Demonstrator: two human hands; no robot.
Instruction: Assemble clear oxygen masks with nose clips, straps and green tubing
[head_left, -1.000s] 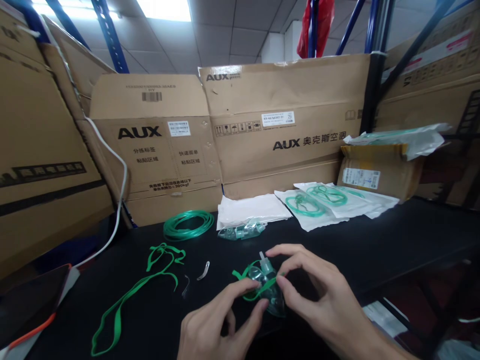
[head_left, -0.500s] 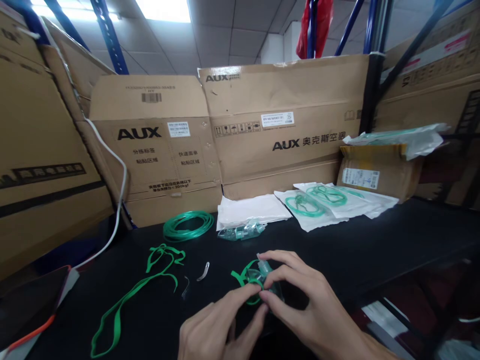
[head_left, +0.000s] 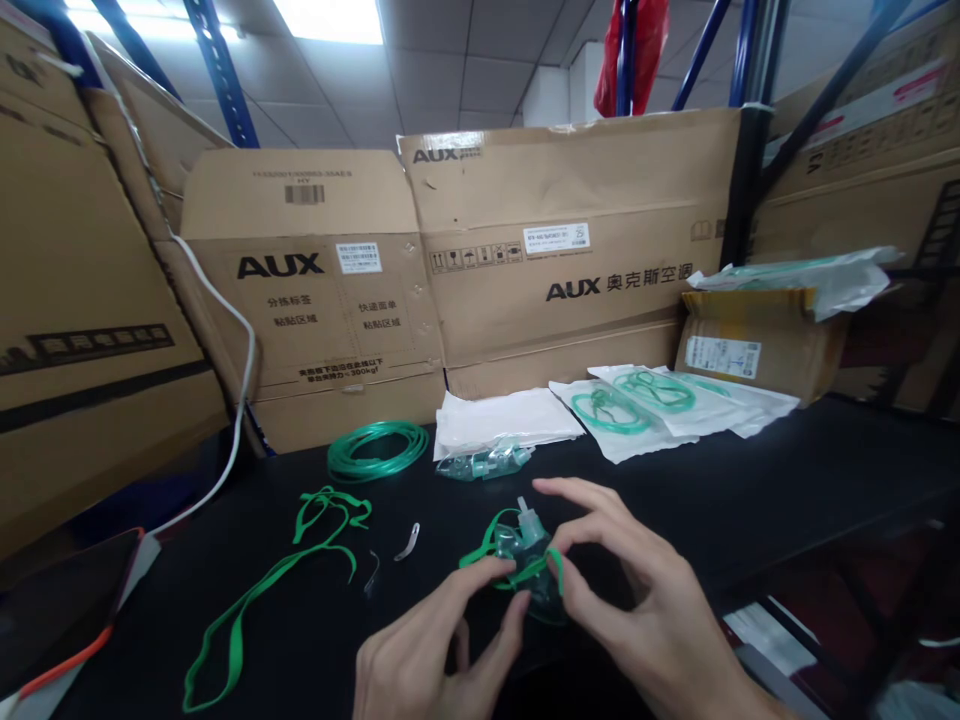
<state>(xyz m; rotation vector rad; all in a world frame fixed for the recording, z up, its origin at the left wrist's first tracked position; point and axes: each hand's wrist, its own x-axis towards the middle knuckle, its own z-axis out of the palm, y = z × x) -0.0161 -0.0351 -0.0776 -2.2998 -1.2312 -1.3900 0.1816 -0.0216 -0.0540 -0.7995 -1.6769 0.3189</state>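
The left hand (head_left: 442, 630) holds the mask (head_left: 544, 602); the right hand (head_left: 646, 585) pinches a green strap (head_left: 533, 570) at the mask's right side. A coiled tube (head_left: 377, 472) lies beyond the mask, leftward.

Translucent green mask (head_left: 529, 541), bright green strap (head_left: 534, 569); black table (head_left: 757, 485)

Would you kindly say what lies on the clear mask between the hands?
A green strap lies across the clear mask, between the left hand and right hand. The hands cover parts of both, and the mask's underside is hidden.
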